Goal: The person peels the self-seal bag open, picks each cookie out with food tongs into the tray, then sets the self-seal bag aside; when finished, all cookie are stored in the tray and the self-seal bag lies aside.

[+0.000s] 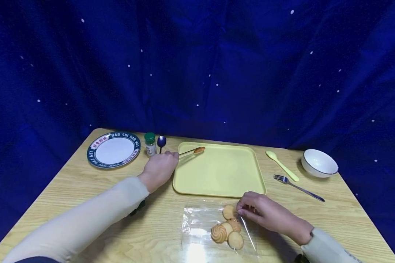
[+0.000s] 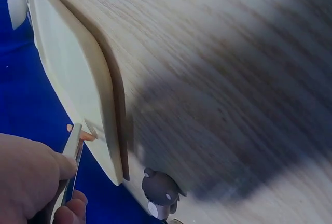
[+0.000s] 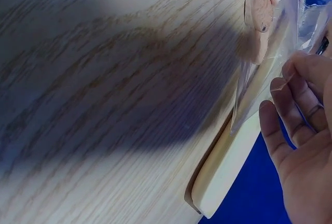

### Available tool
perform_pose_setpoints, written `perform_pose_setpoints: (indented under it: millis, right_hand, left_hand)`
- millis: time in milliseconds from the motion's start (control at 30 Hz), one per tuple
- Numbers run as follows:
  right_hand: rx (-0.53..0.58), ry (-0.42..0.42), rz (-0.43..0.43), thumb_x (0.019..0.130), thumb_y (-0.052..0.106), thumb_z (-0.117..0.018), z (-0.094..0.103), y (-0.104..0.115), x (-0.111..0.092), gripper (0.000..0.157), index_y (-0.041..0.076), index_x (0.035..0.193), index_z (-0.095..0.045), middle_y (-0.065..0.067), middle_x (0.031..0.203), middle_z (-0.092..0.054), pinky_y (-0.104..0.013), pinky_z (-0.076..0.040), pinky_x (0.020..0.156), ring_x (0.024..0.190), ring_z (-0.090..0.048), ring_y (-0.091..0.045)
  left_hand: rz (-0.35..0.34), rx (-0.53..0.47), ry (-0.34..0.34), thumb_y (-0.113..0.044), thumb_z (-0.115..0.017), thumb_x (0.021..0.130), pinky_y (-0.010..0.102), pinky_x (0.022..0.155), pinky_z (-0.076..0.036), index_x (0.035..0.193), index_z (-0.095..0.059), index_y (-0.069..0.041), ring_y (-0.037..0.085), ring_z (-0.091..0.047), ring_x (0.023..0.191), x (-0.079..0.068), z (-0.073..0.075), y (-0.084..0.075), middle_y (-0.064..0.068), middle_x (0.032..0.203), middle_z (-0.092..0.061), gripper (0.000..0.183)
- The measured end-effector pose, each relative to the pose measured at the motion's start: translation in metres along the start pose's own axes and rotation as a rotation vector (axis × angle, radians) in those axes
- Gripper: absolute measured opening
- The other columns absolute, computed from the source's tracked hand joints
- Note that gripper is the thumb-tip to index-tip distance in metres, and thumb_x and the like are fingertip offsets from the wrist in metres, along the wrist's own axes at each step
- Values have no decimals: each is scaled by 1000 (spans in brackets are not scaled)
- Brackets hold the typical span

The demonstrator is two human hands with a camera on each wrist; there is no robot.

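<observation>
My left hand grips a pair of tongs over the left edge of the yellow tray. Between the tongs' tips is a small orange-brown piece, perhaps a cookie seen edge-on. In front of the tray lies a clear plastic bag holding several cookies, one swirled and others round and smooth. At its upper right edge, my right hand pinches the film between thumb and index finger. The right wrist view shows the other fingers of that hand loosely bent.
To the left stand a dark-rimmed plate, a green-capped jar and a dark spoon. Right of the tray lie a yellow spoon, a fork and a white bowl. A grey bear-shaped figure shows near the tray's corner.
</observation>
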State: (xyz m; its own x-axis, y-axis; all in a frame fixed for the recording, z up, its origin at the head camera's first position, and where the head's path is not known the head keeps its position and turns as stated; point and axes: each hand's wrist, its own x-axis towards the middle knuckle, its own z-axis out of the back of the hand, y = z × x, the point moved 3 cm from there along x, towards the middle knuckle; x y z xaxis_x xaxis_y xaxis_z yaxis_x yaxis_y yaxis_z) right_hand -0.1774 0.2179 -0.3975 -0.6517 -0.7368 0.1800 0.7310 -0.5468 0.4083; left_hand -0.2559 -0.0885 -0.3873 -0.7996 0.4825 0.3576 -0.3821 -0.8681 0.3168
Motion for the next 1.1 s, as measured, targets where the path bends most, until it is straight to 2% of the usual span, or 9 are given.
perform_pose_setpoints:
  millis: [267, 367, 533, 600, 700, 800, 900, 1000, 1100]
  right_hand:
    - [-25, -3, -5, 96, 23, -60, 2, 2, 3, 5, 26, 93, -63, 19, 88, -57, -17, -46, 68, 79, -49, 6]
    - [-24, 1, -7, 96, 22, -60, 1, 2, 3, 5, 25, 94, -64, 19, 88, -57, -17, -46, 69, 79, -50, 6]
    - [-29, -2, 0, 96, 22, -60, 0, 2, 2, 5, 25, 93, -64, 19, 88, -57, -17, -46, 70, 79, -50, 6]
    - [-34, -7, 1, 96, 23, -60, 0, 2, 2, 5, 25, 93, -64, 19, 88, -57, -17, -46, 70, 80, -50, 6]
    - [-36, -10, -5, 96, 23, -60, 1, 1, 1, 5, 24, 94, -64, 19, 88, -57, -17, -46, 70, 80, -50, 6]
    - [-35, -8, -12, 97, 24, -60, 1, 1, 0, 5, 25, 94, -64, 19, 88, -57, -18, -46, 70, 80, -49, 6]
    - [-31, -6, -13, 96, 24, -60, 0, 2, 2, 5, 24, 94, -64, 19, 88, -57, -18, -47, 69, 79, -49, 6]
    - [-23, -10, -13, 96, 24, -60, 0, 2, 2, 5, 24, 93, -64, 19, 88, -57, -17, -46, 68, 77, -49, 6]
    - [-24, -21, -11, 96, 24, -61, 1, 3, 4, 4, 26, 93, -63, 19, 87, -57, -16, -46, 67, 76, -49, 6]
  left_hand:
    - [32, -78, 15, 4, -56, 87, 35, 45, -52, 84, -61, -6, 18, -64, 58, -2, 3, 2, 11, 74, -67, 11]
    - [53, -156, 60, -10, -60, 92, 38, 50, -53, 85, -60, -5, 22, -66, 64, -2, 4, 2, 12, 76, -68, 9]
    - [103, -259, 163, -31, -63, 93, 41, 56, -54, 95, -60, -4, 28, -68, 72, -5, 3, 6, 13, 81, -68, 28]
    - [117, -280, 176, -33, -62, 94, 42, 55, -53, 98, -60, -4, 28, -68, 71, -7, 4, 9, 14, 81, -67, 29]
    - [119, -306, 157, -36, -60, 95, 40, 50, -50, 102, -60, -3, 27, -67, 67, -13, 7, 15, 14, 78, -66, 34]
    - [114, -370, 165, -40, -59, 95, 39, 49, -47, 102, -60, -4, 24, -66, 64, -23, 15, 25, 10, 77, -67, 37]
    - [118, -472, 212, -44, -60, 93, 37, 55, -47, 104, -62, -10, 16, -63, 65, -38, 25, 42, 3, 78, -67, 36]
    - [103, -593, 267, -46, -62, 92, 29, 53, -41, 95, -61, -17, 7, -50, 57, -58, 35, 62, -5, 67, -57, 30]
    - [47, -723, 287, -47, -65, 90, 22, 48, -33, 88, -59, -21, 2, -37, 49, -80, 40, 78, -12, 59, -43, 26]
